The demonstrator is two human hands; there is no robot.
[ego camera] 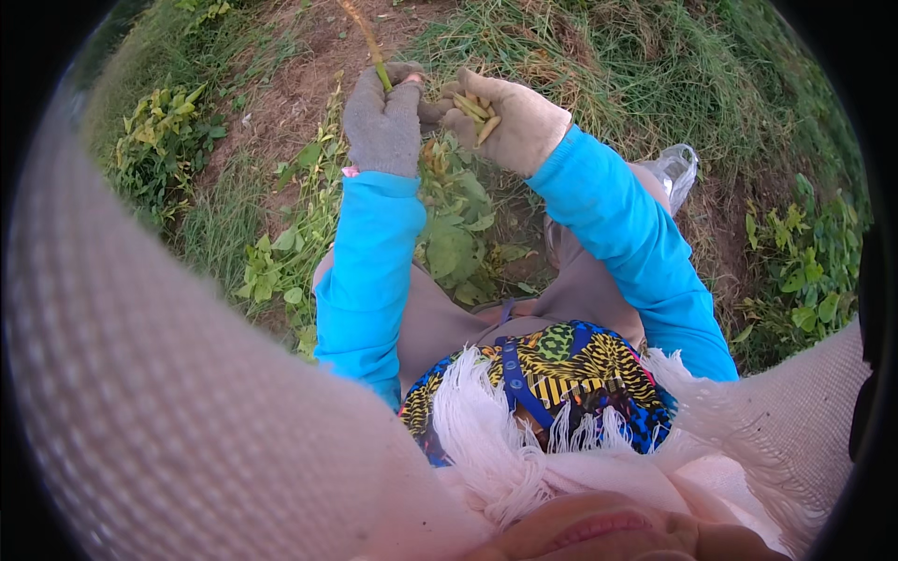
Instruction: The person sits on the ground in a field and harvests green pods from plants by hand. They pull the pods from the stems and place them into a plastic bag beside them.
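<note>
My left hand (384, 126), in a worn grey knit glove, grips a plant stem (374, 53). The stem is green near my fingers and turns brown toward the top of the view. A bare fingertip shows at the glove's end. Beside it, my right hand (515, 119), in a paler glove, is cupped palm up around several yellow-green pods (479, 114). The fingers of both hands come close together, and I cannot tell whether they touch. Below them, a leafy plant (452, 242) stands between my legs.
A clear plastic bag (677, 172) lies beyond my right forearm. Cut grass (617, 77) covers the ground ahead, with bare reddish soil (280, 105) to its left. Leafy plants (158, 140) grow at left, and more green plants (807, 273) at right. A pale fringed scarf (231, 407) hangs close to the camera.
</note>
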